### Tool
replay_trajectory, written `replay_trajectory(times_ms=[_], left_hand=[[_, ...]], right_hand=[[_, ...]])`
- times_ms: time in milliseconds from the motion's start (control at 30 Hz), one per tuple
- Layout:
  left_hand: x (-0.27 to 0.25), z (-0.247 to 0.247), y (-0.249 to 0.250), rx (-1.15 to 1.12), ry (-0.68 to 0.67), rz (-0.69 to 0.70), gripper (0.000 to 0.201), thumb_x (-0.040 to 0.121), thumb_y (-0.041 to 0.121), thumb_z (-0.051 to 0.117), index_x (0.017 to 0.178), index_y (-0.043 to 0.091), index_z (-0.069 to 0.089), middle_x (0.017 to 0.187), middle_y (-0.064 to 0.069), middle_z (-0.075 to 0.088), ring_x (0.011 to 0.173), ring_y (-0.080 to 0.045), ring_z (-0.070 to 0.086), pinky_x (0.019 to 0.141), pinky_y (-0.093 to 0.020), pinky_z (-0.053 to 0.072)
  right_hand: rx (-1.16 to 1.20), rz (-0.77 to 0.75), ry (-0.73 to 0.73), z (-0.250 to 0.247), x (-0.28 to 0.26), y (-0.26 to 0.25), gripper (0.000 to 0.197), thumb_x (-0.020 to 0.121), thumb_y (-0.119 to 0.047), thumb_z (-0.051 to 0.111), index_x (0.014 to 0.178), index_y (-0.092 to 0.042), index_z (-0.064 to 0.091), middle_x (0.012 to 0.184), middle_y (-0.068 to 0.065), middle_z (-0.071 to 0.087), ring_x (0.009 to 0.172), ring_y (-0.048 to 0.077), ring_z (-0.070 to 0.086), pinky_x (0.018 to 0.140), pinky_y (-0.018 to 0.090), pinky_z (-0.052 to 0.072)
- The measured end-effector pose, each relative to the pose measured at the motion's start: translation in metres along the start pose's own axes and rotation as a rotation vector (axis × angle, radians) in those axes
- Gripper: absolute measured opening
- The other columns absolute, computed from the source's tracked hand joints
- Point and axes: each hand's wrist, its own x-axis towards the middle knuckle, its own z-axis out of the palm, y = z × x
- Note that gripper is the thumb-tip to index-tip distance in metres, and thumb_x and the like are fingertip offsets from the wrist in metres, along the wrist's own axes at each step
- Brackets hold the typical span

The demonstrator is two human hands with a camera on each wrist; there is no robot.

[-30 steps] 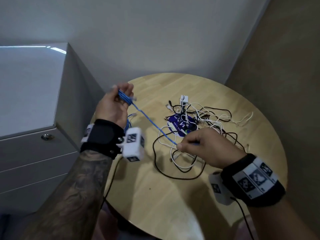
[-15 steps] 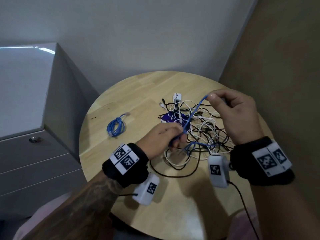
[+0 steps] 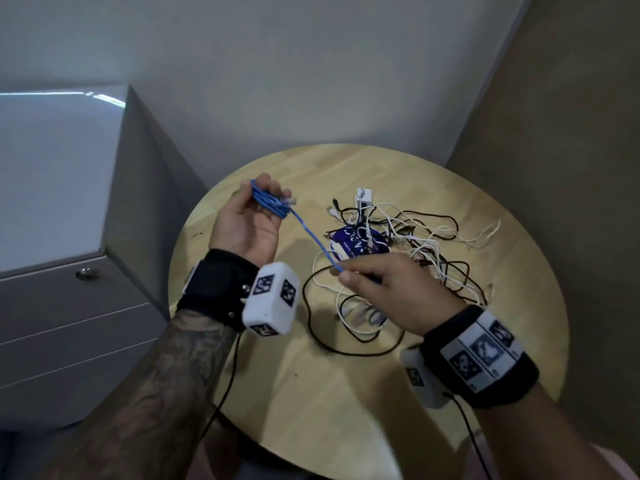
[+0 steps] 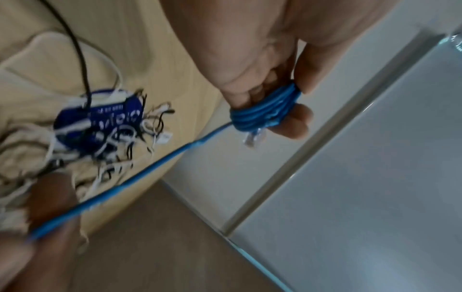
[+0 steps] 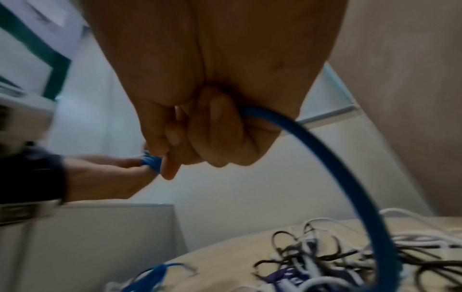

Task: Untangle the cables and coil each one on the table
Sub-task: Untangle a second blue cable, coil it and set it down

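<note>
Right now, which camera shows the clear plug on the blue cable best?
The left wrist view: the clear plug hangs close below the blue cable coil in the left hand. The head view shows it tiny by the fingertips. The right wrist view does not show it.

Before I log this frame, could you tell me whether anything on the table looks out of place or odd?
Only the expected mess: black and white cables lie knotted over a blue packet mid-table. The blue cable is in hand and looks undamaged.
</note>
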Motion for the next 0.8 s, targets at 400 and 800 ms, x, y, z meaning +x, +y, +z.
replay_trajectory(times_ms=[400,800], left_hand=[[-0.047,-0.004,-0.05,1.209,-0.492,-0.056,0.033,0.101,0.023,0.045,0.08,0.007,0.065,0.065,-0.008,0.062,0.061,-0.02,0.054,0.064,-0.032,0.043],[-0.043,0.013,-0.029,0.304,-0.193,-0.528,0.041,0.099,0.034,0.043,0.065,0.014,0.05,0.048,0.008,0.028,0.039,-0.006,0.029,0.055,-0.024,0.049]], right_hand=[[0.03,-0.175,0.257,-0.018,0.002,-0.021,0.019,0.098,-0.028,0.06,0.085,-0.02,0.071,0.068,-0.007,0.065,0.061,0.008,0.056,0.062,0.031,0.046],[-0.148,-0.085,0.209,0.002,0.014,0.011,0.035,0.101,-0.04,0.046,0.131,-0.034,0.062,0.069,-0.01,0.062,0.065,0.007,0.057,0.069,0.035,0.051]])
